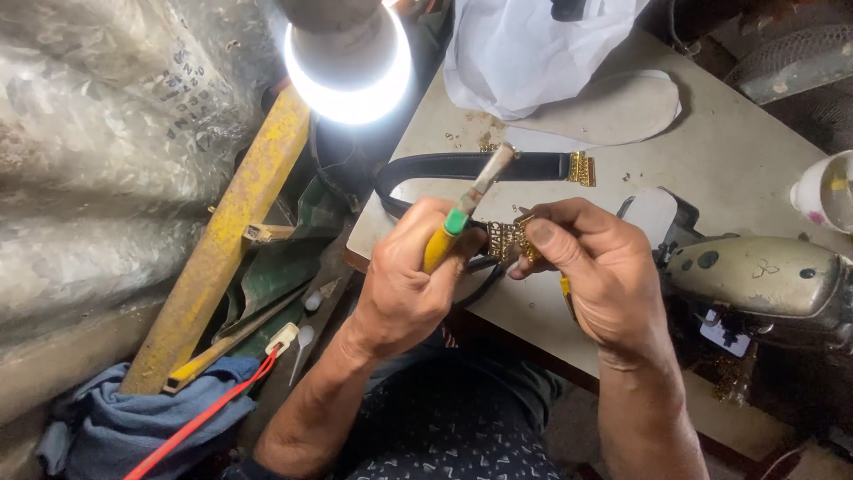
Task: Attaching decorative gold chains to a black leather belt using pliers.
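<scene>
My left hand [404, 284] grips a tool with a yellow and green handle [444, 238]; its metal shaft [489, 176] points up and away over the table. My right hand [591, 267] pinches a gold metal ornament [508, 238] fixed to one end of a black strap [462, 165]. The strap loops across the table's near-left corner, and a second gold ornament [581, 168] sits at its far end. Both hands are close together, almost touching, above the edge of the pale table [711, 151].
A sewing machine [755, 280] stands at the right. A lit bulb [351, 67] hangs above the table's left corner. A white bag [524, 49] and a pale shoe insole [613, 111] lie at the back. A cup [826, 191] sits far right. A yellow beam [227, 240], blue cloth [107, 427] and red cable [209, 413] are left.
</scene>
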